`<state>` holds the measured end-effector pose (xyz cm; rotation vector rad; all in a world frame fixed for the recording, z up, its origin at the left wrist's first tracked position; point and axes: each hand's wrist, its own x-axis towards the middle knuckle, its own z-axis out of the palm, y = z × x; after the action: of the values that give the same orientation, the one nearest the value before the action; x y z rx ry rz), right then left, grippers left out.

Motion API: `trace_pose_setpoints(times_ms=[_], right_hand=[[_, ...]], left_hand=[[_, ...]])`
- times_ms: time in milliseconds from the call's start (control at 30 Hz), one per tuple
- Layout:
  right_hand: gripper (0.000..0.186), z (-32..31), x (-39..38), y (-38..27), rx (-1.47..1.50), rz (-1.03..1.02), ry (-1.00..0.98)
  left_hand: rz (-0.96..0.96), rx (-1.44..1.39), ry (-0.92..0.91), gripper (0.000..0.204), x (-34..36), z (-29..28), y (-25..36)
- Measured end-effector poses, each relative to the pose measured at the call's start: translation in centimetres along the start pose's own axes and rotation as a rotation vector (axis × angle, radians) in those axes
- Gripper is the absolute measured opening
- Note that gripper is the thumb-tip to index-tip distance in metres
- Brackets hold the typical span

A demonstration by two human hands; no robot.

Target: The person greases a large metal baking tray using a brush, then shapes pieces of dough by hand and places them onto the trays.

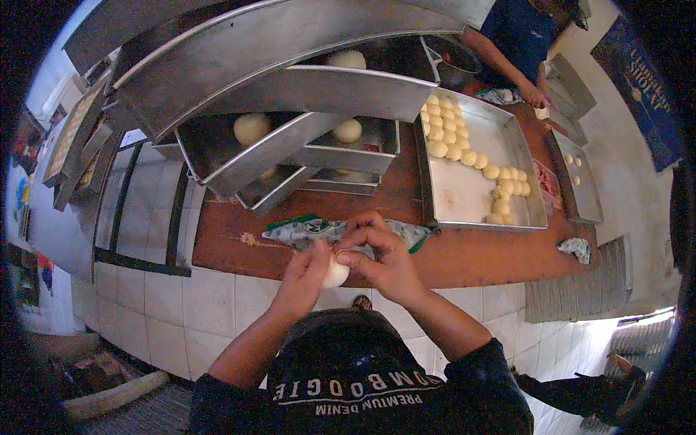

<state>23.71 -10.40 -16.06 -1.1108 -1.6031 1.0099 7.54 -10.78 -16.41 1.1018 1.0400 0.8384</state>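
Note:
A pale, smooth dough ball (pixel 336 274) is held between my two hands, above the near edge of the brown table (pixel 464 259). My left hand (pixel 306 279) cups it from the left side, fingers closed against it. From the right, my right hand (pixel 380 257) pinches the top of the dough with bent thumb and fingers. Just beyond my hands lies a crumpled green and white plastic bag (pixel 308 230), partly hidden by them.
Stacked metal trays (pixel 290 94) with dough balls rise at the back left. A large metal tray (pixel 457 190) of small dough balls stands right of centre. Across the table, another person's hand (pixel 535 96) works near a slim tray (pixel 587 192). A small bag (pixel 575 250) lies at the right.

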Motion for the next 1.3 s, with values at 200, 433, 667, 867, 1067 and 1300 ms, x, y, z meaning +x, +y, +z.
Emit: trace_pose_setpoints(times_ms=[200, 433, 667, 867, 1067, 1300], right_hand=[[0.020, 1.1, -0.5, -0.4, -0.276, -0.152, 0.058], [0.011, 2.4, -2.3, -0.9, -0.181, -0.313, -0.197], [0.012, 2.2, -0.4, -1.1, 1.028, 0.417, -0.062], [0.015, 3.2, 0.2, -0.2, 0.620, 0.427, -0.140], [0.036, 1.6, 1.0, -3.6, -0.390, -0.100, -0.092], [0.060, 2.1, 2.6, -7.9, -0.631, -0.660, -0.475]], left_hand=[[-0.150, 0.001, 0.085, 0.048, 0.6, -0.5, 0.9], [-0.099, -0.112, -0.318, 0.084, 1.9, -1.5, 2.2], [0.224, -0.662, -0.281, 0.096, 2.2, -1.4, -0.5], [0.386, -0.021, 0.123, 0.038, 1.0, -0.6, 0.1], [0.213, 0.151, 0.466, 0.037, 0.6, -1.8, 0.4], [0.719, 0.855, 0.248, 0.051, 0.3, -4.2, 0.3]])
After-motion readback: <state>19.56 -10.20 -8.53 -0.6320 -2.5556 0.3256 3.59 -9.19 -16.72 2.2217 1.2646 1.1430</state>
